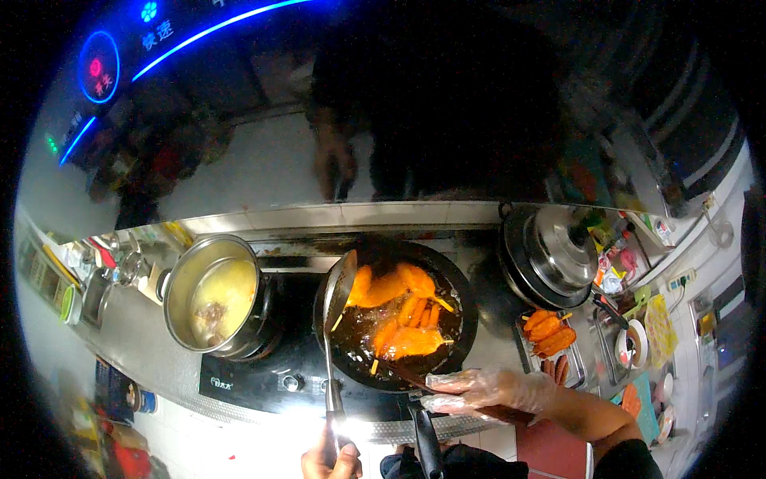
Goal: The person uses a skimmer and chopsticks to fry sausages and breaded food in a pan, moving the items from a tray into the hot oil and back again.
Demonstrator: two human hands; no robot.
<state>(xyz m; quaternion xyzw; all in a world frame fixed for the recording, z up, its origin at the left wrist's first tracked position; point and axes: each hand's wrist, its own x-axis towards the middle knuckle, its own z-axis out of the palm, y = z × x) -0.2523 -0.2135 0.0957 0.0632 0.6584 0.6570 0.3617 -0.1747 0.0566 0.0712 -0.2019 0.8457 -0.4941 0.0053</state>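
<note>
A black wok point(461, 335) of dark oil stands on the stove, with orange battered pieces on sticks point(413, 342) and several thin sausage-like strips point(422, 311) frying in it. My left hand point(332, 458) grips the handle of a metal skimmer point(341, 287), whose perforated bowl is over the wok's left side. In a clear plastic glove, my right hand point(491, 389) holds dark chopsticks point(407, 376) that reach the wok's lower rim, near a stick end. The wok's black handle point(425, 440) points down between my hands.
Left of the wok stands a steel pot point(170, 305) of yellowish liquid. A metal tray point(577, 365) with fried pieces lies at the right, below a pan with a steel lid point(559, 251). A glossy black range hood point(419, 149) spans the area above the stove.
</note>
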